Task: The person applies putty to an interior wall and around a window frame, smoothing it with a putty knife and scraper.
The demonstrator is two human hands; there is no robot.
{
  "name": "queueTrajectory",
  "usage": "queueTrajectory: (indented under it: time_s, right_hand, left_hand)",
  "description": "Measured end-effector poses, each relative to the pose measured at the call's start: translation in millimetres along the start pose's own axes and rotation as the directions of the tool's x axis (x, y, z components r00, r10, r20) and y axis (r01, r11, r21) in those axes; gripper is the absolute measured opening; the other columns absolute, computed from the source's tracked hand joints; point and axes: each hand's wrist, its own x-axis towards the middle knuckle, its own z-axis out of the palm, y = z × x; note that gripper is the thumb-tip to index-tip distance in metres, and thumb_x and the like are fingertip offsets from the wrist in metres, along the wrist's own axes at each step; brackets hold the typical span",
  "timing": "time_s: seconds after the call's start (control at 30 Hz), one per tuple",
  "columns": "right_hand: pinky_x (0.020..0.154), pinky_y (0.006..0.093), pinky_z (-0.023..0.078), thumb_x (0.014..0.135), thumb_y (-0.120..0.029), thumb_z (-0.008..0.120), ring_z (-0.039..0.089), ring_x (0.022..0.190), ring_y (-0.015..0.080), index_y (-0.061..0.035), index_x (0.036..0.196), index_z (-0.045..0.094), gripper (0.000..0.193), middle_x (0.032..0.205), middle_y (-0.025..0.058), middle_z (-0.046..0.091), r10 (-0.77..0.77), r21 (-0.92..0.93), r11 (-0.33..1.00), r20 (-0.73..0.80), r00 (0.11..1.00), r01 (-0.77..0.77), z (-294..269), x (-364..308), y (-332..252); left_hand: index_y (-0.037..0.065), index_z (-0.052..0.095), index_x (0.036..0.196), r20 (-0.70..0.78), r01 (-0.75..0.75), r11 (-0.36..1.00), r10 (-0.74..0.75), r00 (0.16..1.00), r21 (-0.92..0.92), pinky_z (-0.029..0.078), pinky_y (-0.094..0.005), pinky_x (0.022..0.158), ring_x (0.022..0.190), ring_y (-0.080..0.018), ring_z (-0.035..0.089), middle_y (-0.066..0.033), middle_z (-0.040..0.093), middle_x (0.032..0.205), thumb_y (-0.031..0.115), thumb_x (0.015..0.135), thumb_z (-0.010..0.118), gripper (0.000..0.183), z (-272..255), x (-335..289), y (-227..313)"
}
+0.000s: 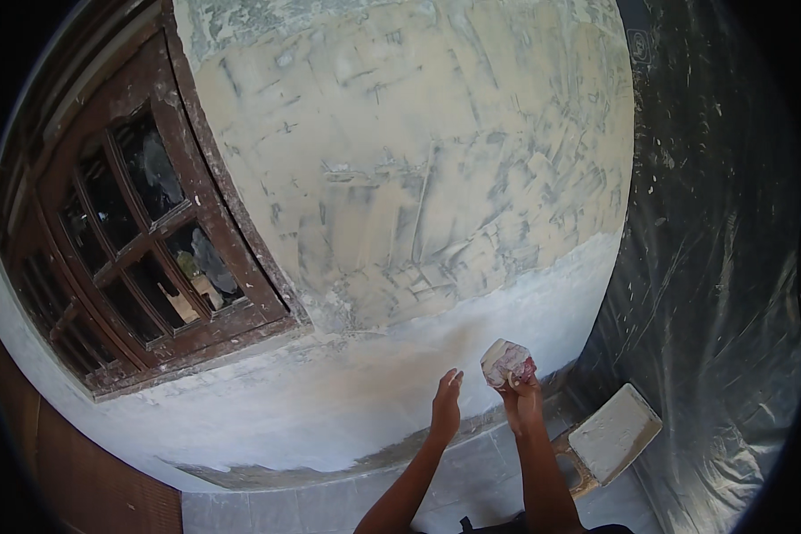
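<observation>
My right hand (pixel 525 400) is closed on a small flat-faced piece (pixel 505 360), whitish with pinkish-red smears. I cannot make out its exact kind. A little to its left, my left hand (pixel 446 409) is raised with its fingers stretched upward and nothing in it. Both hands are in front of the lower wall (pixel 374 392), which is white and powdery. Higher up, the wall bears a cream coat (pixel 374 151) with grey trowel streaks and patches.
A brown wooden window (pixel 151 231) with small panes, splashed with white, is at the left. Dark plastic sheeting (pixel 703 267) hangs down the right side. A rectangular board or tray (pixel 616 433) coated in pale paste, with a wooden handle, rests low at the right over grey floor tiles (pixel 472 472).
</observation>
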Motion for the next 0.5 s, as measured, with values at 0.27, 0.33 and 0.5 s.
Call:
queueTrajectory:
  time_s: [0.27, 0.33, 0.5]
  right_hand:
    - [0.096, 0.0319, 0.047, 0.102, -0.010, 0.049, 0.058, 0.110, 0.0169, 0.0043, 0.134, 0.050, 0.035, 0.125, 0.0125, 0.061, -0.219, -0.461, 0.850, 0.125, 0.968, 0.253, 165, -13, 134]
    - [0.096, 0.0310, 0.046, 0.102, -0.005, 0.047, 0.058, 0.109, 0.0161, 0.0038, 0.133, 0.052, 0.033, 0.124, 0.0129, 0.061, -0.304, -0.521, 0.786, 0.144, 0.942, 0.333, 207, -14, 143]
    - [0.099, 0.0349, 0.046, 0.090, 0.014, 0.047, 0.060, 0.117, 0.0284, -0.0014, 0.131, 0.058, 0.045, 0.129, 0.0164, 0.062, -0.734, -0.760, 0.094, 0.383, 0.560, 0.643, 271, 9, 174]
  left_hand:
    - [-0.006, 0.044, 0.134, 0.319, -0.568, 0.073, 0.766, 0.558, 0.820, 0.033, -0.0547, 0.112, 0.136, -0.0462, 0.041, -0.0283, 0.049, 0.141, 0.003, 0.084, 0.055, 0.052, -186, -31, 131]
    - [-0.005, 0.044, 0.132, 0.460, -0.613, -0.096, 0.753, 0.471, 0.784, 0.032, -0.0575, 0.112, 0.136, -0.0470, 0.040, -0.0281, 0.050, 0.140, 0.002, 0.080, 0.057, 0.054, -227, -31, 161]
    - [-0.003, 0.047, 0.131, 0.588, -0.637, -0.267, 0.722, 0.365, 0.723, 0.035, -0.0566, 0.111, 0.134, -0.0458, 0.044, -0.0235, 0.054, 0.139, 0.006, 0.082, 0.057, 0.050, -296, -5, 220]
